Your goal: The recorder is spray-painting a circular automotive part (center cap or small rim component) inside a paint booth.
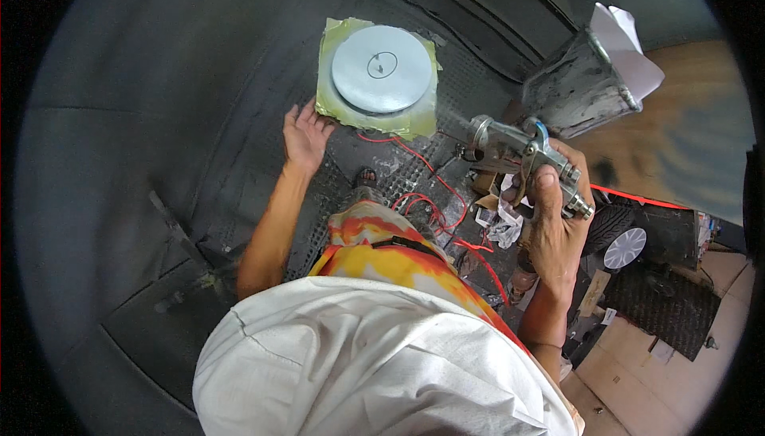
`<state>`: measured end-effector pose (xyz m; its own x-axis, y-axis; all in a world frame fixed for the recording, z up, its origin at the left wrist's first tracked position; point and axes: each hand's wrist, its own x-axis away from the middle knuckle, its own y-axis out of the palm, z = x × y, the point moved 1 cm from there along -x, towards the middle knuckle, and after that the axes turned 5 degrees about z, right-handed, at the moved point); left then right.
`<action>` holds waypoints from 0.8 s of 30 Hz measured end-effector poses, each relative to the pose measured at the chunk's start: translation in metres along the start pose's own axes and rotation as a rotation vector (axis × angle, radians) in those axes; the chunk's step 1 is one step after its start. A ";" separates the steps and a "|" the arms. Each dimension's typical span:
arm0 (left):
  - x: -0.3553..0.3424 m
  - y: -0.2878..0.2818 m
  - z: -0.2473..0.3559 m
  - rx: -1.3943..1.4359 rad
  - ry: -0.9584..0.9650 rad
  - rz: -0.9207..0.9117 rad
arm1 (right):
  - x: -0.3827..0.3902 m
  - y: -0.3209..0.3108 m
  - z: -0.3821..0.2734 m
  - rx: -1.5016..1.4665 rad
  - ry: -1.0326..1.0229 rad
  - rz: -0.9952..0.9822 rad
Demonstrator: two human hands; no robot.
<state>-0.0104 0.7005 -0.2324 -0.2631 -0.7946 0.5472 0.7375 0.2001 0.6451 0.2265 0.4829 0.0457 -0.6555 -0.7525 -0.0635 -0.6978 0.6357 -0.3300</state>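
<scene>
A round pale blue-grey disc [397, 85] with a small oval mark at its middle lies on a square, yellow-green edged sheet [416, 123]. My left hand [305, 139] is at the near left corner of that sheet, palm up, fingers stretched out and touching or just under its edge. What bears the sheet from below is hidden. On the right, my right hand [560, 217] is wrapped round a metal spray gun [535, 151]. Its nozzle points left toward the disc, and a faint pale haze shows between them.
A paint-smeared grey bin [570, 89] with white paper sticking out stands beyond the spray gun. A red hose [437, 211] winds across the floor near my foot. Dark sheeting [159, 117] hangs on the left. A wheel cover [625, 248] and boxes lie at the right.
</scene>
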 end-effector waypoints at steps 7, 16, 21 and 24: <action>0.042 -0.015 -0.045 -0.140 -0.026 -0.084 | -0.002 -0.006 0.004 0.105 -0.016 0.107; 0.056 0.007 -0.091 -0.516 -0.227 -0.355 | 0.010 -0.008 0.017 -0.041 0.110 -0.028; 0.023 -0.047 -0.066 -0.335 -0.188 -0.098 | 0.025 0.003 0.015 0.005 0.027 -0.069; 0.007 -0.039 -0.030 -0.209 -0.078 -0.045 | 0.025 0.007 0.011 0.051 0.060 -0.032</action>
<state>-0.0225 0.6701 -0.2701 -0.3400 -0.7513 0.5656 0.8348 0.0358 0.5494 0.2084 0.4660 0.0316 -0.6504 -0.7596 0.0040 -0.7040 0.6008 -0.3787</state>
